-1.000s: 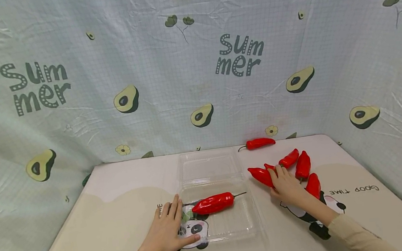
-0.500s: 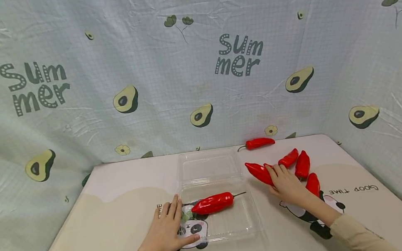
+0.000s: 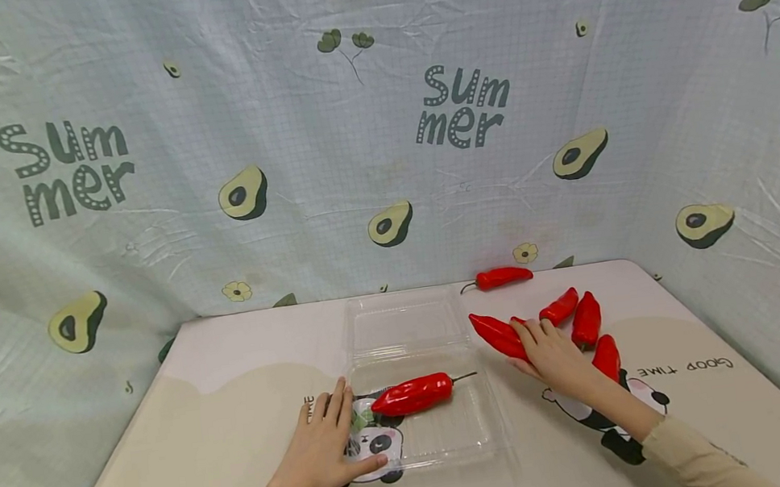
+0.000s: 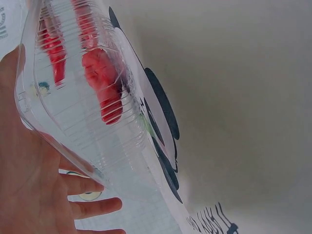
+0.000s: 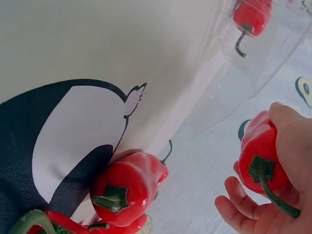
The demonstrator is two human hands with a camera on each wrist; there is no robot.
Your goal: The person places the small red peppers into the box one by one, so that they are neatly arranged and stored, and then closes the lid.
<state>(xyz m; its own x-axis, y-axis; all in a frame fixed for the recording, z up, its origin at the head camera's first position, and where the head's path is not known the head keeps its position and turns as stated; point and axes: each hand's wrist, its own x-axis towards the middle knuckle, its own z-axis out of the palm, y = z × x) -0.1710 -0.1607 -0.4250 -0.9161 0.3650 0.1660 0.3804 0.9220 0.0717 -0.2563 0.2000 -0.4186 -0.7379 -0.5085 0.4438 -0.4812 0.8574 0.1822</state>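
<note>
A clear plastic clamshell box [image 3: 451, 441] lies opened out, its lid flat behind it. One red pepper [image 3: 414, 396] lies inside, its stem pointing right. My left hand [image 3: 323, 447], fingers straight and spread, rests against the box's left side; the left wrist view has the box wall [image 4: 63, 131] between thumb and fingers. Right of the box, my right hand [image 3: 557, 357] grips another red pepper [image 3: 494, 334] from above, tip toward the far left. In the right wrist view the held pepper [image 5: 261, 161] shows its green stem, with fingers curled beneath it.
Several more red peppers lie around my right hand, among them one pepper [image 3: 586, 321] beyond it and one [image 3: 607, 357] near my wrist. A lone pepper [image 3: 504, 277] lies at the table's back edge. A printed curtain [image 3: 319, 138] hangs behind.
The pepper in my right hand has shifted left and away, slightly up off its earlier place, and its tip has swung farther back. My left hand and the box stay put.
</note>
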